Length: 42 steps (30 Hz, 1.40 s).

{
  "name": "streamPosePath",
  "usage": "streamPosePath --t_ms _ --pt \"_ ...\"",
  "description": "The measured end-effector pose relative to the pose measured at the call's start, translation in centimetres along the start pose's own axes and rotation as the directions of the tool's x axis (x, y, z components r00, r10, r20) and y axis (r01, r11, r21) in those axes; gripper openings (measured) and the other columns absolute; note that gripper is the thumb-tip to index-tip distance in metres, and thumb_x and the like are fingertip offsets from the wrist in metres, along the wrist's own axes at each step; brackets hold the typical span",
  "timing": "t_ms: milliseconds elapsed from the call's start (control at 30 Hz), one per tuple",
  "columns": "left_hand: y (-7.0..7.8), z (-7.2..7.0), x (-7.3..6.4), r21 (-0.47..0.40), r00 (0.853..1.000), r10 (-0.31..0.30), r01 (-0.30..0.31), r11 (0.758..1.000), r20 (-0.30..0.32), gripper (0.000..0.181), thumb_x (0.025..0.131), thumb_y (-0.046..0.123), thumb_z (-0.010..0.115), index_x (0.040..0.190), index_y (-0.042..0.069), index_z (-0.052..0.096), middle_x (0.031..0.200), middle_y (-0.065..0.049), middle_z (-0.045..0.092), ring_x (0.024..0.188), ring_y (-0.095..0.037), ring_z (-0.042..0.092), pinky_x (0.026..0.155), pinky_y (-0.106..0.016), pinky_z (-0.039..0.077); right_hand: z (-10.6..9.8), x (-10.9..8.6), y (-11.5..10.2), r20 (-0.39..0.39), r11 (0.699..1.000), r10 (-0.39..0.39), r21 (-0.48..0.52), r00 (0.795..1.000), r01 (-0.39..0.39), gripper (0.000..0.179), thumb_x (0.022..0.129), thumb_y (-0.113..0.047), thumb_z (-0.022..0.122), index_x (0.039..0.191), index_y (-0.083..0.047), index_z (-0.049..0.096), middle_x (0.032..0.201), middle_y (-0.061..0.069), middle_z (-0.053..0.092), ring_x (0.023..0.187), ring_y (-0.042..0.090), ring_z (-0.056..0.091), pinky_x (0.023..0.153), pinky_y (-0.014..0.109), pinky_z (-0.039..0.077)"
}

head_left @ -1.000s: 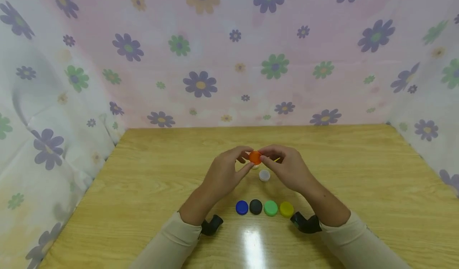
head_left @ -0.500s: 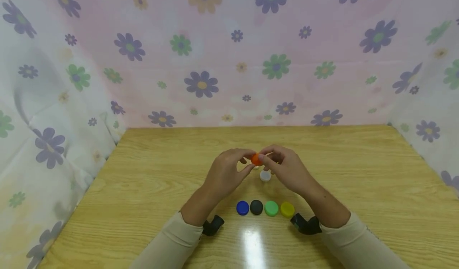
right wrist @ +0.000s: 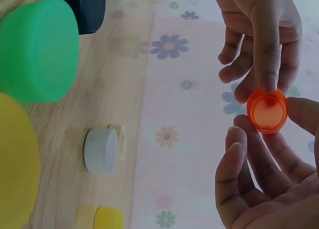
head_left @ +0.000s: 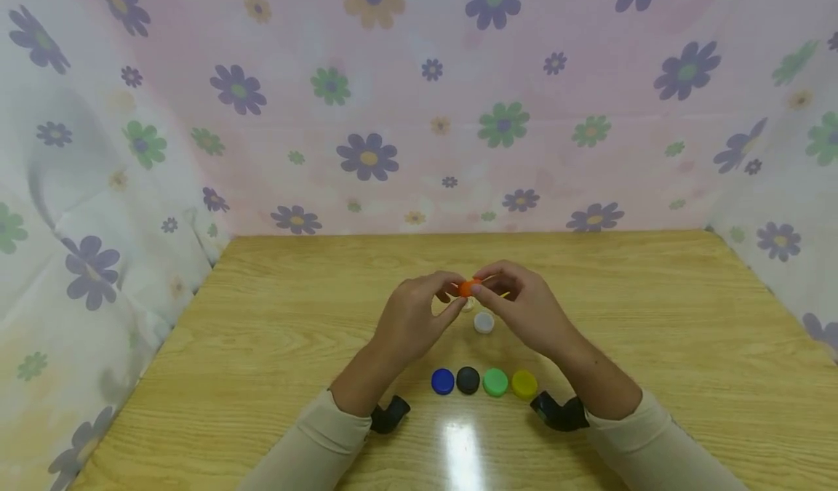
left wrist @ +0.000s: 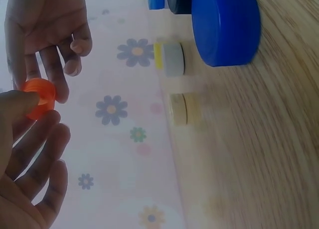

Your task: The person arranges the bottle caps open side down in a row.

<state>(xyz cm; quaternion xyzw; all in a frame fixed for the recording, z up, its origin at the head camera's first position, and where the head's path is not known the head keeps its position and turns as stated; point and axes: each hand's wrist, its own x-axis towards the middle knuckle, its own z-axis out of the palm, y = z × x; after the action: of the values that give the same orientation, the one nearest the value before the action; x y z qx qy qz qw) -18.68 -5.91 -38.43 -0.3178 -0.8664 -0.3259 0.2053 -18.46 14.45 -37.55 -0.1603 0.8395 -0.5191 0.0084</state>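
Observation:
An orange bottle cap (head_left: 468, 288) is held up over the table between both hands. My left hand (head_left: 412, 316) pinches its left side between thumb and fingers. From the other side, my right hand (head_left: 527, 309) grips it with its thumb at the near face. The right wrist view shows the hollow inside of the orange cap (right wrist: 267, 111), round and ridged at the rim. Below the hands, a white cap (head_left: 484, 323) lies on the table, with a cream cap (head_left: 468, 305) just beyond it. A small yellow cap (right wrist: 109, 218) is mostly hidden behind my right hand in the head view.
Nearer me, a row of caps runs left to right: blue (head_left: 442, 381), black (head_left: 468, 380), green (head_left: 495, 382) and yellow (head_left: 524, 384). Black curved pieces (head_left: 390, 414) show beside both wrists. Flowered cloth (head_left: 419, 113) stands around the wooden table (head_left: 275, 280).
The orange cap has turned between the fingers, from its round face showing to nearly edge-on in the head view. Both hands stay in about the same place; the caps on the table have not moved.

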Motion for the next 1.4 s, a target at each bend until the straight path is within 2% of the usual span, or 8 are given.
streamPosePath --t_ms 133,333,567,833,967,1100,1267,1400 --pt "0.3 0.0 -0.1 -0.028 1.0 -0.001 0.001 1.0 -0.005 0.024 0.094 0.019 0.071 0.117 0.011 0.068 0.103 0.001 0.076 0.088 -0.012 0.071 0.079 -0.03 0.056 0.0 -0.3 -0.4 -0.024 1.0 -0.02 -0.015 0.999 0.02 0.027 0.098 -0.036 0.065 0.117 -0.017 0.065 0.108 0.008 0.073 0.093 0.025 0.067 0.08 0.04 0.055" --pt "0.7 -0.2 0.1 -0.079 0.999 0.016 -0.019 0.997 -0.042 0.024 0.095 0.017 0.07 0.118 0.009 0.068 0.109 -0.002 0.075 0.089 -0.013 0.071 0.081 -0.034 0.058 -0.2 -0.6 -1.0 -0.059 0.998 -0.058 -0.017 0.997 0.057 0.025 0.098 -0.034 0.065 0.116 -0.017 0.064 0.106 0.001 0.073 0.095 0.02 0.068 0.08 0.031 0.056" --pt "1.3 -0.4 -0.1 -0.074 0.998 0.037 -0.041 0.996 -0.052 0.023 0.095 0.018 0.07 0.116 0.009 0.068 0.107 0.0 0.075 0.088 -0.01 0.07 0.083 -0.028 0.056 -0.4 -1.4 -1.6 -0.066 0.998 -0.061 -0.026 0.996 0.06 0.025 0.099 -0.032 0.064 0.117 -0.015 0.064 0.107 0.001 0.073 0.094 0.026 0.068 0.079 0.028 0.056" --pt "1.8 -0.1 -0.1 -0.068 0.998 0.061 -0.062 0.996 -0.013 0.023 0.093 0.018 0.072 0.115 0.011 0.069 0.105 0.003 0.075 0.086 -0.009 0.07 0.085 -0.03 0.054 -0.8 -2.3 -1.4 -0.07 0.998 -0.05 -0.05 0.996 0.047 0.023 0.098 -0.033 0.065 0.116 -0.018 0.065 0.104 -0.001 0.072 0.092 0.019 0.066 0.078 0.027 0.055" --pt "2.0 0.1 -0.4 -0.081 0.998 0.071 -0.07 0.994 0.002 0.023 0.093 0.019 0.072 0.114 0.012 0.069 0.105 0.004 0.075 0.087 -0.01 0.069 0.084 -0.03 0.054 -0.8 -2.8 -1.2 -0.057 0.997 -0.037 -0.065 0.998 0.033 0.024 0.098 -0.035 0.065 0.116 -0.018 0.065 0.105 -0.003 0.072 0.093 0.019 0.067 0.078 0.027 0.055" --pt "2.2 0.3 -0.5 -0.091 0.995 0.096 -0.093 0.991 0.025 0.023 0.093 0.019 0.072 0.115 0.012 0.069 0.106 0.003 0.075 0.087 -0.01 0.068 0.085 -0.029 0.053 -0.9 -3.5 -0.9 -0.063 0.994 -0.05 -0.099 0.997 0.044 0.022 0.098 -0.033 0.065 0.116 -0.02 0.065 0.104 -0.005 0.072 0.09 0.014 0.066 0.078 0.029 0.055" --pt "2.5 0.3 -0.4 -0.104 0.99 0.126 -0.118 0.988 0.07 0.023 0.094 0.02 0.071 0.115 0.011 0.07 0.102 0.003 0.075 0.085 -0.008 0.067 0.085 -0.027 0.053 -1.3 -4.3 -0.7 -0.061 0.991 -0.044 -0.126 0.997 0.036 0.02 0.098 -0.033 0.065 0.114 -0.022 0.065 0.101 -0.007 0.072 0.088 0.013 0.066 0.077 0.03 0.055" --pt "2.8 0.4 -0.3 -0.118 0.987 0.121 -0.108 0.987 0.106 0.021 0.096 0.021 0.067 0.114 0.011 0.07 0.101 0.004 0.075 0.086 -0.009 0.068 0.084 -0.026 0.054 -1.5 -4.6 -0.5 -0.067 0.988 -0.066 -0.147 0.996 0.055 0.018 0.097 -0.031 0.067 0.113 -0.021 0.065 0.1 -0.008 0.071 0.089 0.011 0.065 0.078 0.029 0.055"
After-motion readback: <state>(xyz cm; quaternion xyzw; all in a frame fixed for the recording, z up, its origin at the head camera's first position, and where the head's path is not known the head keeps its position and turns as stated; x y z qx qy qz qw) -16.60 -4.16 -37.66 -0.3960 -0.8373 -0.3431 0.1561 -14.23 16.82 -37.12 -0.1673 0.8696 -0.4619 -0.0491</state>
